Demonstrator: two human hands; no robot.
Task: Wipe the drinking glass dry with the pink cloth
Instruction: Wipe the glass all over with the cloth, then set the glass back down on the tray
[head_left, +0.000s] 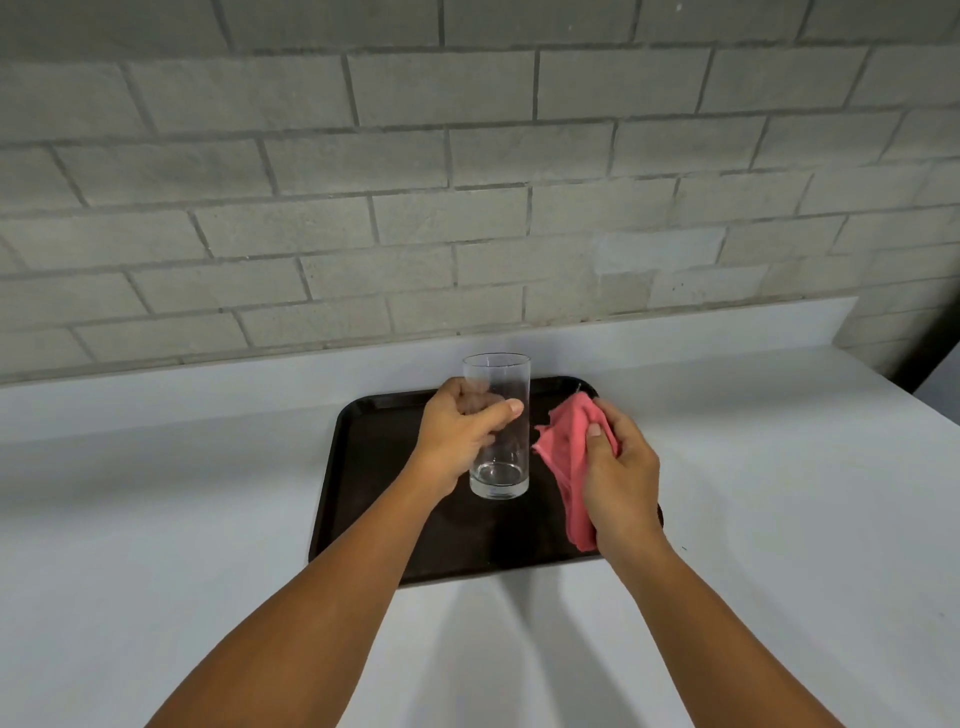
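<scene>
A tall clear drinking glass (500, 457) stands upright over a dark tray (358, 467). My left hand (457, 431) wraps around the glass from its left side, thumb across the front. Whether the base rests on the tray or hovers just above it I cannot tell. Just right of the glass, my right hand (621, 478) grips a bunched pink cloth (563, 452), which hangs down below the hand. A narrow gap separates the cloth from the glass.
The tray lies on a white counter (208, 519) that runs back to a grey block wall (467, 182). The counter's right end drops off near a dark opening (930, 358) at the far right.
</scene>
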